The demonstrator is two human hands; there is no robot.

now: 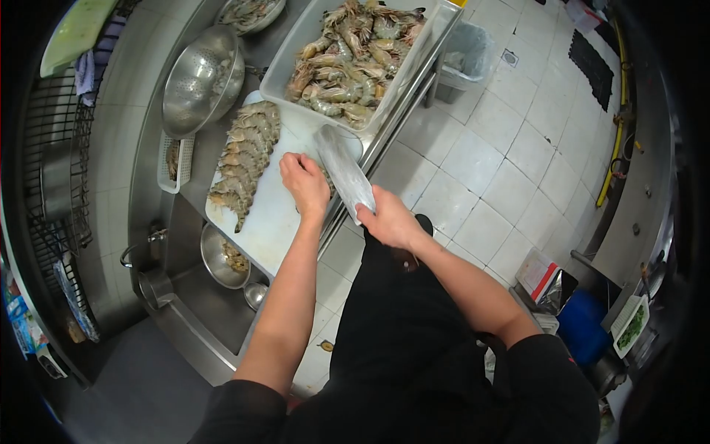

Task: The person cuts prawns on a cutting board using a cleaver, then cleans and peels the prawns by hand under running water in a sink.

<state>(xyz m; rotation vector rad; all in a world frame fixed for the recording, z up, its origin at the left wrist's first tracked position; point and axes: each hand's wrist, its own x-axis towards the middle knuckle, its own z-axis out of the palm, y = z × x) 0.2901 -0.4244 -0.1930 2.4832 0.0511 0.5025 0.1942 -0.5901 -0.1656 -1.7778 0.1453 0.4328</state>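
Black clothing (414,355) is noted nearest the camera. A broad-bladed cleaver (342,166) is clamped in the right hand (390,218), its blade directed away from the body, apparently for control. The left hand (305,185) is curled over the white cutting board (266,203); whether anything is gripped cannot be told. Shrimp (248,152) are laid in a row along the board's left side, presumably to leave working room; more are held in a tub (281,72) beyond, likely for easy reach.

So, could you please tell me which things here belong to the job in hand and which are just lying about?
Apparently in use: knife in the right hand, cutting board, shrimp row, shrimp tub.

Probably just lying about: purple cloth, black mat, greens.
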